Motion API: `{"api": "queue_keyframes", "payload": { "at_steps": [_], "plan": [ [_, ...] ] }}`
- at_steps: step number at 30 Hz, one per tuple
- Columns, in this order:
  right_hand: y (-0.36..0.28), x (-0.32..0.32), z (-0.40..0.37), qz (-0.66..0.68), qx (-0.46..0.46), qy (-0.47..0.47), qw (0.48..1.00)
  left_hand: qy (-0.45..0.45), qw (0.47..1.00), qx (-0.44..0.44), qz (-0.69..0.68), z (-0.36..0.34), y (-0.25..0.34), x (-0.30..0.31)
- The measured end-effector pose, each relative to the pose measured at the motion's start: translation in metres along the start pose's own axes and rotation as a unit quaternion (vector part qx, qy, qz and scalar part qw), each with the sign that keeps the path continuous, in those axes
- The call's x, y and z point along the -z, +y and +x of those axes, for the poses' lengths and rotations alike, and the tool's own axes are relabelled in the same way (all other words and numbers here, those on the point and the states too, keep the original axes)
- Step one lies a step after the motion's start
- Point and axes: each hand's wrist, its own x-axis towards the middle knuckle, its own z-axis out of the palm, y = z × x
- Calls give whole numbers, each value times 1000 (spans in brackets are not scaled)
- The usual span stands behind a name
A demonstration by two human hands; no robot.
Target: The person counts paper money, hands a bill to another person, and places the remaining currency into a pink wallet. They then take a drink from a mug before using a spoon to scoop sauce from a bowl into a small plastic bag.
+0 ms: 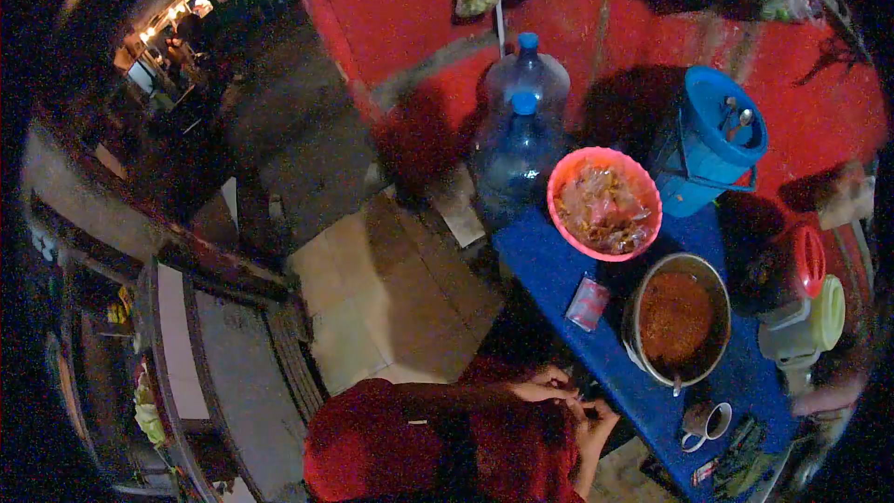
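My left hand (545, 385) reaches in from the left, just off the front edge of the blue table (549, 279). Right beside it, fingertips meeting, is my right hand (596, 416), its forearm rising from the bottom. The fingers of both hands are pinched together; whatever is between them is too small and dim to make out. On the table nearby are a metal pot (678, 321) of reddish-brown food with a utensil handle at its rim, a small pink-and-white packet (588, 304) and a white-rimmed mug (717, 420).
A pink basket (556, 188) of plastic-wrapped food and a blue bucket (689, 154) with spoons stand at the back. Large water bottles (523, 154) stand beyond the table. At right are a red-rimmed container (808, 261) and a yellow-green-rimmed jug (829, 312). A red wall rises behind.
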Motion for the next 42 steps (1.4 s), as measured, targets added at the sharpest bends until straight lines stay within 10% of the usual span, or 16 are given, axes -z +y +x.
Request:
{"api": "queue_keyframes", "payload": {
  "at_steps": [3, 7, 9, 11, 14, 19, 22, 26, 31, 35, 38, 42],
  "plan": [
    [20, 4, 0, -55, 16, -79, 995, 97, 973, -71, 196, 0, -35, 1],
    [-20, -12, 11, 96, -126, 25, 987, 146, 981, -61, 108, -7, -34, -3],
    [12, -13, 7, 42, -58, 41, 997, 55, 982, -178, 15, -6, -50, -14],
    [28, -14, 8, 43, -66, -24, 997, -75, 993, -30, -88, -21, -14, -6],
    [-36, -23, 13, 349, -283, -81, 890, -80, 990, -25, -113, -27, -28, -2],
    [-35, -17, 8, 313, -390, -150, 853, 63, 971, 27, -231, -2, -109, 8],
    [-5, -11, -1, 487, -445, -192, 727, 74, 977, 26, -197, 1, -107, 7],
    [0, -14, 10, 326, -339, -188, 862, -20, 997, -42, -67, -17, -45, 3],
    [5, -15, 16, 406, -354, -74, 839, -82, 994, -68, -32, -16, -28, 1],
    [22, -16, 4, 378, -370, -86, 844, -104, 799, -107, -582, 5, -62, -3],
    [-5, -22, 4, 267, -218, 56, 937, -15, 870, -36, -491, -1, 28, 3],
    [-52, 24, 18, 69, -20, -57, 996, 95, 989, -11, -117, 7, 41, 3]
  ]
}}
